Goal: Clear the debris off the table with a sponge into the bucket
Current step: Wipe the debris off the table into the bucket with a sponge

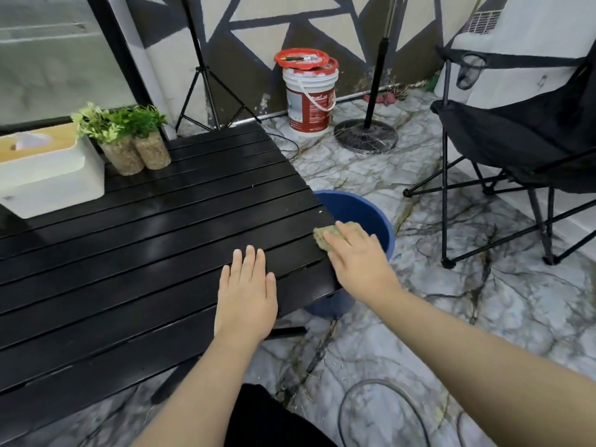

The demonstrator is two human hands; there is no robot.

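Note:
A black slatted table (pixel 145 240) fills the left of the view. My right hand (pixel 358 259) presses a greenish-tan sponge (pixel 325 235) flat at the table's right edge, fingers covering most of it. Directly below that edge a blue bucket (pixel 364 214) stands on the floor, partly hidden by the table and my hand. My left hand (pixel 246 295) lies flat on the tabletop, palm down with fingers together, holding nothing, a little to the left of the sponge. A few tiny pale specks (pixel 321 210) sit near the table's right edge.
A white tissue box (pixel 48 175) and two potted plants (pixel 129 137) stand at the table's far left. On the marble floor are a white and red paint bucket (pixel 309 98), a stand base (pixel 366 135), a black folding chair (pixel 522 150) and a cable (pixel 380 401).

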